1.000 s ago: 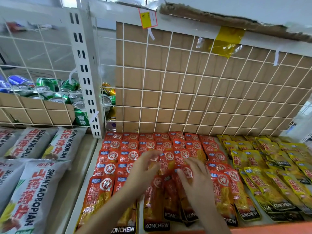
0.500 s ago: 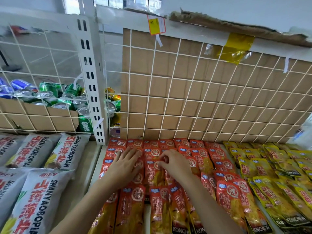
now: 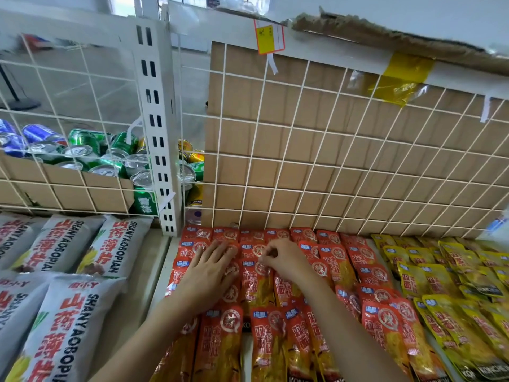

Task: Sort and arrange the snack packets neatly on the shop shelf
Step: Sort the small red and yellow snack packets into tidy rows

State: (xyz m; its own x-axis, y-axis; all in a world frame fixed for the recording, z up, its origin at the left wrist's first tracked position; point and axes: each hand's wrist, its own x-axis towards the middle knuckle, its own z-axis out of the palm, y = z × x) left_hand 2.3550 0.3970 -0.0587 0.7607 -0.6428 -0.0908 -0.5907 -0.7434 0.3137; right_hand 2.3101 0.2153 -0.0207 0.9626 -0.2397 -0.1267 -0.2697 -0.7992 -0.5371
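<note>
Head view, from the left: grey bags (image 3: pixel 68 312) are lying in rows, and a cardboard tray (image 3: pixel 68 186) is holding drink cans (image 3: pixel 82 151). Your left hand (image 3: pixel 212 268) is pressing flat, fingers straight, on the red packets (image 3: pixel 377 274) on the shelf (image 3: pixel 161 271). Your right hand (image 3: pixel 286 260) is pinching one by its top, fingers curled. Yellow packets (image 3: pixel 413 279) are lying sorted alongside. The near red rows, I judge, are needing straightening.

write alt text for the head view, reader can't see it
A person's left hand lies flat on rows of red snack packets while the right hand pinches one packet's top. Yellow packets lie to the right, grey bags to the left.
</note>
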